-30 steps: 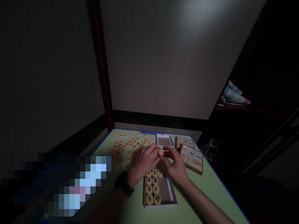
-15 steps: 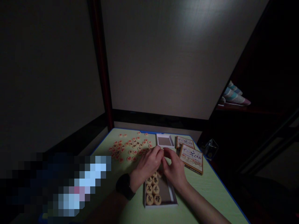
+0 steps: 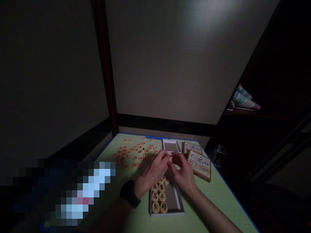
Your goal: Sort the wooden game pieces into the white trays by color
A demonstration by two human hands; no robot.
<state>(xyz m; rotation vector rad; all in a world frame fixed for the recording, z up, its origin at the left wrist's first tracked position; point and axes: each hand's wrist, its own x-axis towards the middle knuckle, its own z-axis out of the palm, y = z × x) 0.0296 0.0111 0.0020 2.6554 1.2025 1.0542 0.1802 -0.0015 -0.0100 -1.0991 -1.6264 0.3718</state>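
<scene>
My left hand [image 3: 155, 165] and my right hand [image 3: 181, 169] meet above the far end of a shallow white box [image 3: 171, 195]. Between their fingertips they pinch a round Chinese chess piece [image 3: 170, 159], pale and mostly covered by the fingers. In the box's left part, several black-marked chess pieces [image 3: 162, 196] lie in two columns, faces up. A red-marked piece [image 3: 166, 180] sits at its far end, partly below my hands. My left hand and wrist hide the box's upper left corner.
Loose chess pieces [image 3: 123, 152], mostly red-marked, are scattered over the green table [image 3: 213, 200] on the left. A second white box [image 3: 171, 146] stands at the back, beside two printed lids [image 3: 199, 163]. A blurred bright patch [image 3: 89, 191] lies at lower left.
My hands have shifted slightly, the right hand's fingers turning around the piece, which shows more now. The red-marked piece in the box is also more visible.
</scene>
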